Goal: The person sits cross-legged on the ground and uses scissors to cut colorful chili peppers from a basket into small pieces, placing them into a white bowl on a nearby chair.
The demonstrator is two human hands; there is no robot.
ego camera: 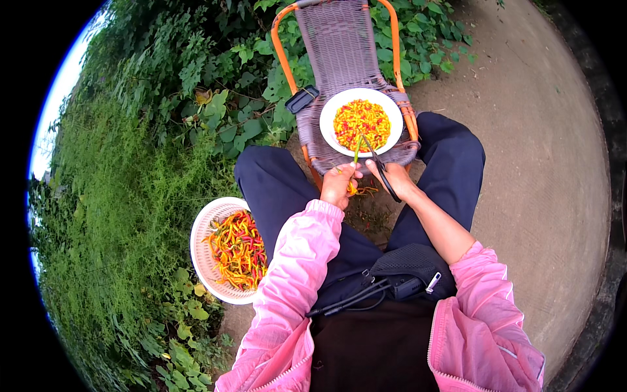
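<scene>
My left hand (341, 182) holds several chili peppers; a green one (358, 149) points up from its fingertips over the near rim of a white bowl (329, 110), and yellow-orange ones show below the fingers. Black-handled scissors (387, 180) are in my right hand (397, 180), their blades beside the green pepper above the bowl. Whether the blades touch it I cannot tell. Cut yellow and red pepper pieces (361, 123) lie in the bowl, which rests on a woven chair seat (313, 132). Whole yellow, orange and red chilies (239, 250) fill a plastic basket (201, 245) beside my left leg.
A dark phone-like object (301, 99) lies at the left edge of the chair with orange armrests (396, 44). Pepper scraps (367, 189) lie beneath the seat's near edge. Dense green plants (132, 196) border the left side; bare ground (534, 171) extends to the right. A black pouch with cables (416, 269) sits at my waist.
</scene>
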